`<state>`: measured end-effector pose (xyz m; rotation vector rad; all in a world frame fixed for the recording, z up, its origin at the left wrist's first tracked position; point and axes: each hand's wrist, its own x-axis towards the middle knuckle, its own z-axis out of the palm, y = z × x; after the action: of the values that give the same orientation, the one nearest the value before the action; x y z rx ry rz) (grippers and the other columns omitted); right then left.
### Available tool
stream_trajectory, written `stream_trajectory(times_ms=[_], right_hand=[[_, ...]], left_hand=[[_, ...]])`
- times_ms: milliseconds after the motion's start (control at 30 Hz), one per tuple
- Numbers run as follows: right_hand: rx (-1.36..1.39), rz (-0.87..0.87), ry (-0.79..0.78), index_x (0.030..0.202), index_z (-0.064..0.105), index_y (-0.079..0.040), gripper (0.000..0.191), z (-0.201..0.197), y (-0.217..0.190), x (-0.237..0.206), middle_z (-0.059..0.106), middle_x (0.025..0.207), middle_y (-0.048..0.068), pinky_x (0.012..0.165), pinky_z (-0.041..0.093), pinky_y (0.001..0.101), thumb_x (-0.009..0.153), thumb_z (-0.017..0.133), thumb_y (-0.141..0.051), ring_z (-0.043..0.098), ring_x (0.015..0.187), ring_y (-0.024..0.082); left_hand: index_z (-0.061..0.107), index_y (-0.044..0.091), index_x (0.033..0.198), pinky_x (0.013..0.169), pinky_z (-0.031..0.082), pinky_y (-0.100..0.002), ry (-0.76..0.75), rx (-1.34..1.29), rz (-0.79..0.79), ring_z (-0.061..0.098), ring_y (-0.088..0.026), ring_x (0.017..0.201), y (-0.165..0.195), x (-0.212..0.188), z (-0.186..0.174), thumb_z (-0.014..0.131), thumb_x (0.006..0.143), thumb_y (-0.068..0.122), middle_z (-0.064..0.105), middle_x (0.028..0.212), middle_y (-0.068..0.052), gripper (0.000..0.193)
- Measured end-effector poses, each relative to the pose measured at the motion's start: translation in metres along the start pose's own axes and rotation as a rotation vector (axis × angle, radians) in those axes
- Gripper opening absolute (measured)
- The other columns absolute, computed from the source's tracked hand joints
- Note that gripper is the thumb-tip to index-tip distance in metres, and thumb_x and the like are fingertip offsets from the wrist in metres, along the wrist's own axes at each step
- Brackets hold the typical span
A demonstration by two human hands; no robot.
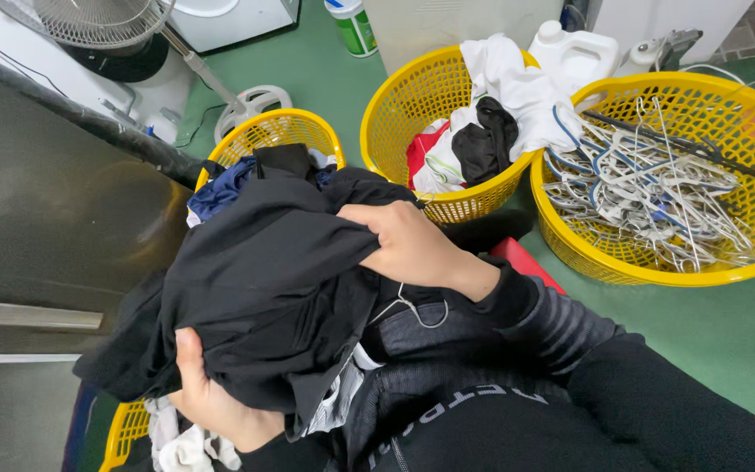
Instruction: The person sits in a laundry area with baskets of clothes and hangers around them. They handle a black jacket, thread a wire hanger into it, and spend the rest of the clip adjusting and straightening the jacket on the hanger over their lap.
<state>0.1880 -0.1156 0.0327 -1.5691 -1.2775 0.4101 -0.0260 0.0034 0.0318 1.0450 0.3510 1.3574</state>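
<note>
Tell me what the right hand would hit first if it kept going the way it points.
The right hand points left into the black garment that its fingers already grip. Beyond that, probably the small yellow basket of dark clothes, though depth is unclear.

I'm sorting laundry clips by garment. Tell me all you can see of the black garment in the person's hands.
The black garment is a soft, matte, crumpled cloth, bunched in folds. The right hand grips its upper edge; the left hand holds it from below. It hangs over the person's lap, in front of a small yellow basket of clothes.
</note>
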Motion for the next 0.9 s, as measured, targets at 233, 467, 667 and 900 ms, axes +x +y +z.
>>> stream_trajectory(times_ms=[233,467,667,900], right_hand=[[-0.176,-0.668,-0.004,0.142,0.035,0.014,0.129,0.023,-0.02,-0.023,0.049,0.136,0.039,0.107,0.042,0.0482,0.048,0.093,-0.053,0.05,0.126,0.053],[-0.097,-0.462,0.333,0.133,0.058,0.005,0.081,0.044,0.052,-0.004,0.067,0.123,0.021,0.103,0.054,0.0445,0.066,0.087,-0.028,0.068,0.114,0.041],[-0.296,-0.694,0.668,0.135,0.057,0.005,0.073,-0.024,0.126,0.066,0.068,0.121,0.021,0.094,0.057,0.0405,0.075,0.088,-0.024,0.073,0.109,0.042],[-1.64,0.266,0.626,0.125,0.073,-0.009,0.066,-0.112,0.197,0.104,0.07,0.113,0.029,0.099,0.001,0.0793,0.063,0.077,-0.033,0.05,0.127,0.053]], left_hand=[[0.052,-0.004,0.143,0.112,0.049,-0.041,0.006,-0.1,-0.202,0.062,-0.026,0.127,-0.034,-0.008,0.012,0.055,0.105,0.016,0.06,0.142,-0.016,0.043],[0.047,-0.007,0.148,0.105,0.048,-0.04,-0.067,-0.068,-0.362,0.061,-0.023,0.125,-0.041,-0.012,0.007,0.066,0.098,0.006,0.059,0.142,-0.014,0.055],[0.03,0.001,0.161,0.119,0.048,-0.042,-0.394,-0.141,-0.211,0.061,-0.023,0.129,-0.05,-0.01,0.021,0.063,0.099,0.002,0.055,0.139,-0.018,0.07],[0.041,-0.001,0.147,0.097,0.056,-0.039,-0.211,-0.05,-0.316,0.073,-0.026,0.098,-0.055,0.0,0.013,0.057,0.101,0.005,0.066,0.131,-0.023,0.05]])
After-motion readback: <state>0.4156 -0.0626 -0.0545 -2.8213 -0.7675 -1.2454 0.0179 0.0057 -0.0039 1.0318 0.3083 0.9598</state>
